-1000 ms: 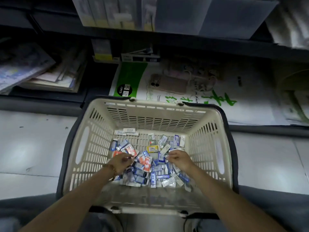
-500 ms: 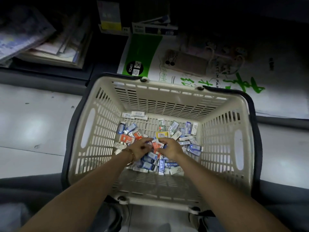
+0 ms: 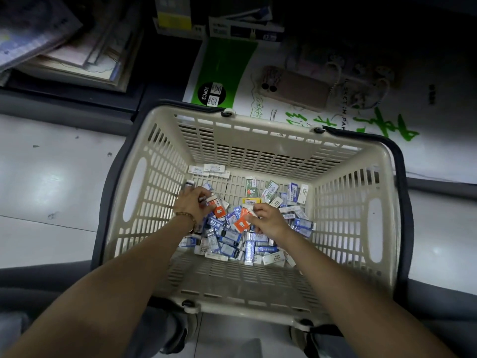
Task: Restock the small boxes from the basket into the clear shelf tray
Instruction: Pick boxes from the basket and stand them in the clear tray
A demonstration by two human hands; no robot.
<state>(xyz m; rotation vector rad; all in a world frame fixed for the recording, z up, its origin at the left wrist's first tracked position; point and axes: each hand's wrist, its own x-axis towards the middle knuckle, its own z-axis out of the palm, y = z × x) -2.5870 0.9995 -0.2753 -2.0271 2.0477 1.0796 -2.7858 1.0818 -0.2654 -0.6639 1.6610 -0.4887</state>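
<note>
Your hands are both down in the basket [image 3: 258, 125], where the boxes [image 3: 232, 244] lie in a loose heap on its floor. Your left hand [image 3: 192, 202] curls round some boxes by the left wall. How many, I cannot tell. Your right hand [image 3: 269, 220] pinches an orange box [image 3: 241, 223] by its white end.

A fingertip pinch like that may let it slip as you lift, and a full left hand could shed boxes on the way to the tray, which is out of view.

The orange box lies face up, its long axis running diagonally, with the white end toward the far right. The other boxes point every way.
</note>
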